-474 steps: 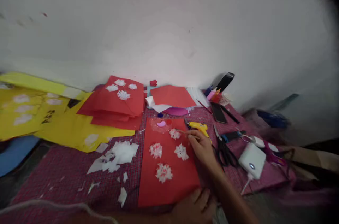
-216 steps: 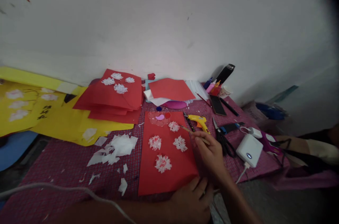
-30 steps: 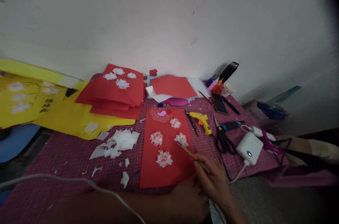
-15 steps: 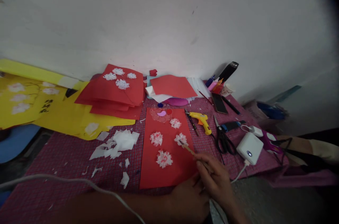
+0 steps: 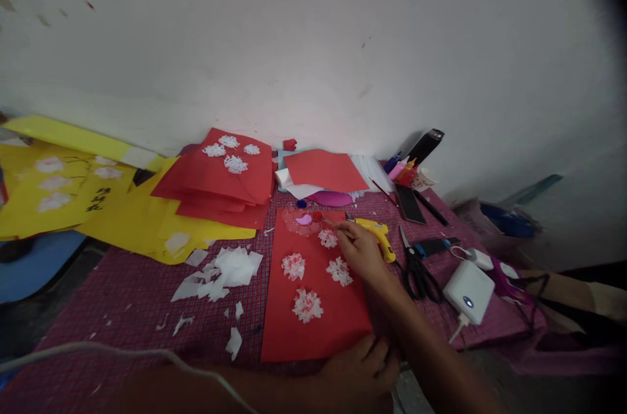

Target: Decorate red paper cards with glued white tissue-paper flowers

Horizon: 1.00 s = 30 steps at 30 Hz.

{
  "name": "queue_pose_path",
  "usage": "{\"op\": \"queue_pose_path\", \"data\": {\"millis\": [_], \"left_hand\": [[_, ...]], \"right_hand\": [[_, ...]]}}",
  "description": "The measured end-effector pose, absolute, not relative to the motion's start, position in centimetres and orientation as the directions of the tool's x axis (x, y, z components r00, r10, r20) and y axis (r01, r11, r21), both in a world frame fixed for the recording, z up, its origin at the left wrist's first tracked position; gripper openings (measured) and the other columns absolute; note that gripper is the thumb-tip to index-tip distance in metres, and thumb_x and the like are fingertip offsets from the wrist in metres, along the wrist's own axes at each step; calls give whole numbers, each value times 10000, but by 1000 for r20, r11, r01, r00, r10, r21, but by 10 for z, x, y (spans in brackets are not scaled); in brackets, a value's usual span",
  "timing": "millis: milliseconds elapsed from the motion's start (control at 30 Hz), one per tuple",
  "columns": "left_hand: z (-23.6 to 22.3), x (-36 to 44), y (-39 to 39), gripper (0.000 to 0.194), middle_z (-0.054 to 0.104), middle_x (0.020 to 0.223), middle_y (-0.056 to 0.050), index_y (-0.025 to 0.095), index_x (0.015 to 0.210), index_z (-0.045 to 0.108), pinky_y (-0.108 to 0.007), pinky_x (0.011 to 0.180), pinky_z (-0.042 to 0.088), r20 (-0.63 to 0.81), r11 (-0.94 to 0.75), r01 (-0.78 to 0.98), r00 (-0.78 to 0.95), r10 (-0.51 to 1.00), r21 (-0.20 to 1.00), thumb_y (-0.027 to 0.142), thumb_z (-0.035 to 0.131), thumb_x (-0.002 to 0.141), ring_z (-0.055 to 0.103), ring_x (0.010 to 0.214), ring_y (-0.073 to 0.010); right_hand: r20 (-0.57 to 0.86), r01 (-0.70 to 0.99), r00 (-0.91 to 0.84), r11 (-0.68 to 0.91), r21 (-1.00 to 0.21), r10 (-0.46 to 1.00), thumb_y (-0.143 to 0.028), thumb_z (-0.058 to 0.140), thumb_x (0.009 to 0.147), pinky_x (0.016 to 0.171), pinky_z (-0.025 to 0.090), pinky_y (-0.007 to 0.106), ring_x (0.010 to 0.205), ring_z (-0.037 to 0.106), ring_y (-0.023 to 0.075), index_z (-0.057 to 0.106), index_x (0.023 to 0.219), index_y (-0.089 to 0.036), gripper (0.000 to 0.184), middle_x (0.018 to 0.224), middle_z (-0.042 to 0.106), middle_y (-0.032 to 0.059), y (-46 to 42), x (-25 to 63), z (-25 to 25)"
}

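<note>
Red sheet point(image 5: 318, 329), far end reached by right hand point(image 5: 361, 249).
Left hand point(image 5: 360, 371) rested at near edge, grip indeterminable. Palette point(image 5: 290, 226) located left of right hand, the nearer; brush point(image 5: 330, 222) pinched there, long axis directed left and slightly away, tip by red paint point(image 5: 317, 215).

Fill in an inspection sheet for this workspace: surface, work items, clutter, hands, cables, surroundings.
Surface: checked cloth, littered with small white scraps.
Work items: red sheet bearing four paper flowers, with a palette at its far end.
Clutter: torn white paper, scissors, yellow glue gun, phone.
Hands: right hand holds a brush, tip at or near the red paint; left hand lies at the sheet's near right corner.
Cables: white cable crosses the view's lower left; another cable leaves the white box.
Surroundings: pale wall behind, with small marks.
</note>
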<state>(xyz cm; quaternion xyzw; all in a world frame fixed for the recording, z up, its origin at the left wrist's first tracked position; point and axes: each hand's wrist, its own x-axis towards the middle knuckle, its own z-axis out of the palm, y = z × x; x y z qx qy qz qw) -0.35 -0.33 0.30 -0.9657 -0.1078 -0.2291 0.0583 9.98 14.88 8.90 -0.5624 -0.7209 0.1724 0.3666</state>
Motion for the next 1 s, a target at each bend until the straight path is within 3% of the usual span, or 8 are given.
{"op": "queue_pose_path", "data": {"millis": [567,800,1000], "left_hand": [[2,-6,-3,435,559,1403,-148,131,1264,655,-432,1062,359,474,-965,239,866,160,-111,368,387,1016,537,1263,-307],[11,-9,-4,372,552,1413,-148,200,1175,710,-475,1045,358,440,-978,198,885,153,-60,345,416,1001,550,1256,-334],[43,-21,-2,339,556,1412,-146,195,1068,763,-486,1076,327,356,-982,190,916,185,23,303,456,973,519,1289,-338]], "right_hand": [[310,598,-40,272,-754,950,-236,527,886,634,477,274,701,649,188,711,900,-202,188,796,718,29,153,98,80],[285,448,79,221,-866,955,-303,579,882,637,505,262,718,662,179,715,969,-193,195,845,730,33,140,104,87],[261,426,184,162,-890,948,-314,619,886,778,549,292,862,698,199,718,997,-210,181,957,743,48,72,129,91]]}}
